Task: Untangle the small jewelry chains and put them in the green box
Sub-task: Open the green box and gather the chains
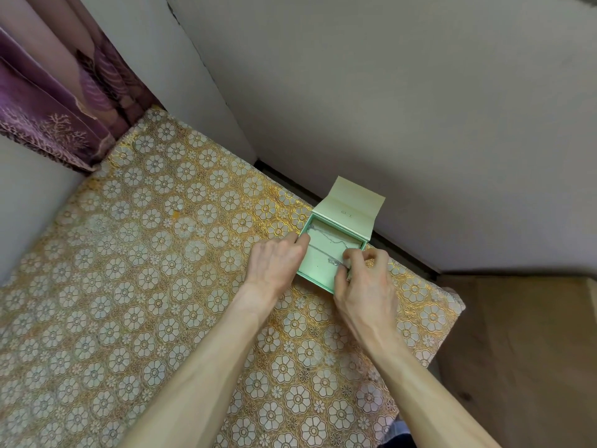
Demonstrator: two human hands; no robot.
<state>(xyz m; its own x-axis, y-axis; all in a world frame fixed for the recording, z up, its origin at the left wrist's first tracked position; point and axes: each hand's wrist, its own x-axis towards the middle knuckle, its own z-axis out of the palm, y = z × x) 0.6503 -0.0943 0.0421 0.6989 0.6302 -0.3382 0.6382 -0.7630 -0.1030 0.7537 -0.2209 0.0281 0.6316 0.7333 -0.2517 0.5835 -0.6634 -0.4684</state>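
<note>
The green box (318, 281) stands open on the table near the wall, its lid (352, 210) tipped back. Thin silver chains (326, 237) lie across its pale inner pad. My left hand (277, 263) rests at the box's left side, fingertips on the upper left rim, pinching one end of a chain. My right hand (365, 282) hovers over the box's right edge, thumb and forefinger pinched on the other end of the silver chain (334, 261). The chain stretches across the pad between both hands.
A gold floral tablecloth (145, 286) covers the table. A grey wall (387, 108) runs right behind the box. Purple curtains (58, 101) hang at the far left corner. The table's right edge drops to a wooden floor (523, 350).
</note>
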